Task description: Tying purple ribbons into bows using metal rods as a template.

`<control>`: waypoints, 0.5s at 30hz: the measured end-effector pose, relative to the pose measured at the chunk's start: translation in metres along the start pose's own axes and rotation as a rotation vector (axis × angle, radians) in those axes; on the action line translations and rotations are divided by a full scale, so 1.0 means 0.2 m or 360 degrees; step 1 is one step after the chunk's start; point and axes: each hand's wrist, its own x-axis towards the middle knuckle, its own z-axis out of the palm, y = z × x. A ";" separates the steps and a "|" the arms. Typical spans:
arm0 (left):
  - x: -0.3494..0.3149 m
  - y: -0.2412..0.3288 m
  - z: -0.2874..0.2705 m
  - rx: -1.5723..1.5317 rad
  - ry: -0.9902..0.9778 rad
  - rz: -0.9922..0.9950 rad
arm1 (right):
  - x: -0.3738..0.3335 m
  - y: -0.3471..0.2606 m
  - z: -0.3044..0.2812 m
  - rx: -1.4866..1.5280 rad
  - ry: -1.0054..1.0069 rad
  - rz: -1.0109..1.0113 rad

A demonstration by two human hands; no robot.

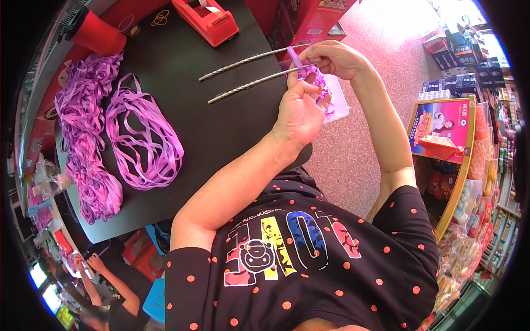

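Note:
Two twisted metal rods (248,86) lie side by side above the dark table's edge. A narrow purple ribbon (296,62) crosses them near my hands. My right hand (334,59) is closed in a pinch on the ribbon, at the rods' right ends. Just below, my left hand (302,107) has its thumb and forefinger closed at the ribbon's lower part, while its other fingers curl loosely. Behind the hands, a pale box (340,113) holds small purple ribbon pieces (329,94), partly hidden by my fingers. How the rods are held up is hidden.
On the dark table (221,138) lie a looped purple ribbon bundle (146,135) and a longer ribbon heap (85,132). A red tape dispenser (208,21) and red cup (99,33) stand farther back. Shelves (464,182) of packages line the right. Another person (110,298) works at lower left.

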 end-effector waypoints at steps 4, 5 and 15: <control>-0.01 0.01 0.00 -0.0020 -0.0016 -0.0025 | -0.01 -0.01 0.02 0.0044 -0.0010 -0.0006; -0.01 0.01 0.01 -0.0044 -0.0017 -0.0041 | 0.00 0.00 0.01 0.0073 -0.0032 -0.0003; -0.01 0.02 0.01 -0.0173 -0.0029 -0.0118 | -0.04 -0.02 -0.05 -0.0049 0.0027 -0.0076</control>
